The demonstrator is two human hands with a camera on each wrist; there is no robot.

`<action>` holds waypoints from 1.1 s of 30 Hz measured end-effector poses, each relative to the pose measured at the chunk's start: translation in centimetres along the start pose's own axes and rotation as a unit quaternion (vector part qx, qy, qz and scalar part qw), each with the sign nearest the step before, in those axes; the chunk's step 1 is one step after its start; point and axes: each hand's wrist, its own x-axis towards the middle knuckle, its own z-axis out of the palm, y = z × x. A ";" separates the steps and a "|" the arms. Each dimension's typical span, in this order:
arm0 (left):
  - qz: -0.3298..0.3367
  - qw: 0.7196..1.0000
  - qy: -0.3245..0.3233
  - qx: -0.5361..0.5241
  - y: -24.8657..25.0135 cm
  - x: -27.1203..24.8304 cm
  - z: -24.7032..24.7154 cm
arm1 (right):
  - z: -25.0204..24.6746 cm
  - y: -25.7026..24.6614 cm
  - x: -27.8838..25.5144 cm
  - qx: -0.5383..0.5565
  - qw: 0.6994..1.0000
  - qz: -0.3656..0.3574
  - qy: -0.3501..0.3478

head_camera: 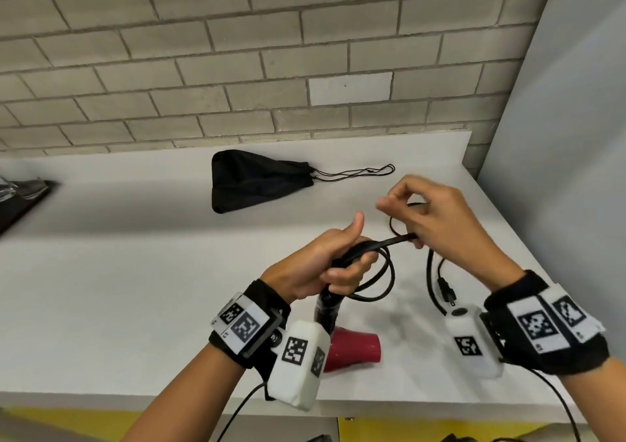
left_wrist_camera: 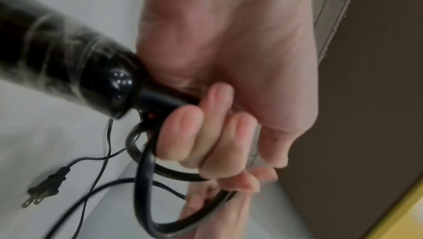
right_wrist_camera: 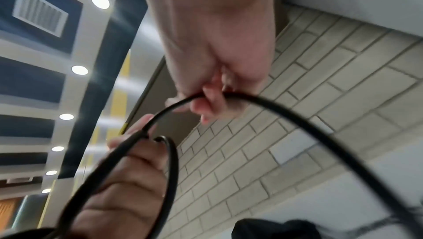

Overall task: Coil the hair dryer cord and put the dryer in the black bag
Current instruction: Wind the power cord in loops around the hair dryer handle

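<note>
The left hand (head_camera: 333, 265) grips the hair dryer (head_camera: 352, 348) by its handle end plus one cord (head_camera: 379, 282) loop; the right hand (head_camera: 437, 224) pinches the next stretch. Keep loops even (plug (head_camera: 446, 293) hangs loose over the bench (head_camera: 135, 272)); black bag (head_camera: 250, 180) lies behind, shut

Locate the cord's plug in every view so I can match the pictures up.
Head: the plug hangs low right of centre, below the right hand.
Left wrist: plug at lower left, over the white counter.
Right wrist: not in view.
Shared landmark: the black cord, held in both hands.
</note>
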 end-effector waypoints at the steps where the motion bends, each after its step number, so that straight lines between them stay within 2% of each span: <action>1: 0.013 1.000 -0.002 -0.021 0.0 -0.2 -0.2 | 0.0 0.6 -0.2 0.004 0.998 0.013 -0.063; 3: 0.040 0.995 -0.007 -0.090 0.3 -0.5 -1.0 | 0.7 1.5 -1.4 0.008 0.984 0.011 -0.177; 4: 0.049 0.992 -0.011 -0.114 0.4 -0.5 -1.4 | 1.2 1.9 -2.1 0.024 0.978 0.017 -0.204; 9: 0.067 0.987 -0.025 -0.145 0.1 -0.5 -1.8 | 2.0 1.5 -3.3 0.187 0.961 0.061 -0.194; 12: 0.087 0.986 -0.049 -0.135 0.0 -0.5 -1.8 | 1.3 0.3 -3.4 0.230 0.949 0.059 -0.208; 17: 0.105 0.983 -0.059 -0.141 0.3 -0.2 -1.8 | 1.4 -0.1 -3.1 0.205 0.962 0.056 -0.174; 22: 0.084 0.986 -0.022 -0.145 -0.3 0.3 -1.9 | 2.7 0.6 -3.2 0.198 0.970 0.093 -0.102; 24: 0.085 0.987 0.000 -0.135 -0.4 0.3 -1.7 | 2.6 0.6 -3.0 0.190 0.969 0.106 -0.120; 26: 0.079 0.988 0.034 -0.129 -0.3 0.3 -1.5 | 2.1 0.4 -2.9 0.182 0.961 0.114 -0.173; 29: 0.075 0.986 0.079 -0.125 0.3 -0.3 -1.7 | 0.7 0.7 -2.8 0.086 0.963 0.093 -0.239; 33: 0.060 0.992 0.083 -0.071 1.0 -1.2 -2.2 | -2.5 2.5 -2.2 -0.013 0.975 0.023 -0.221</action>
